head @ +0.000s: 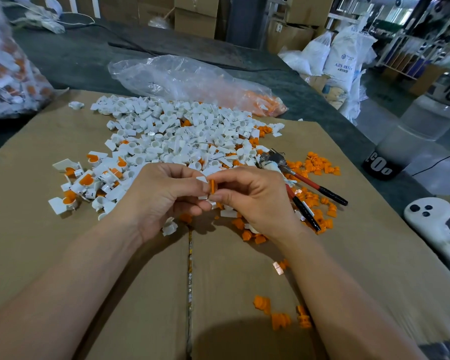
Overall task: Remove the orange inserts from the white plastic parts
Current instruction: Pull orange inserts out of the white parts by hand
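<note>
**Head view: orange insert pinched between both hands**

The left hand (161, 196) had its fingers (182, 175) curled close, thumb and forefinger pinching a white part (202, 180). The right hand (255, 201) was likewise curled, its thumb and forefinger closed on the orange insert (212, 187). The insert sat against the white part, above the cardboard sheet (89, 255) on the table (63, 61). Whether it was seated in the part or free could not be told.

Behind the hands lay a pile of white parts (179, 133), some at the left edge with orange centres. Red-handled pliers (304, 183) lay just right of the right hand, among loose orange inserts (320, 165). A clear plastic bag (192, 79) lay beyond the pile.

The held insert stood upright, its long axis running top to bottom of the frame.
</note>
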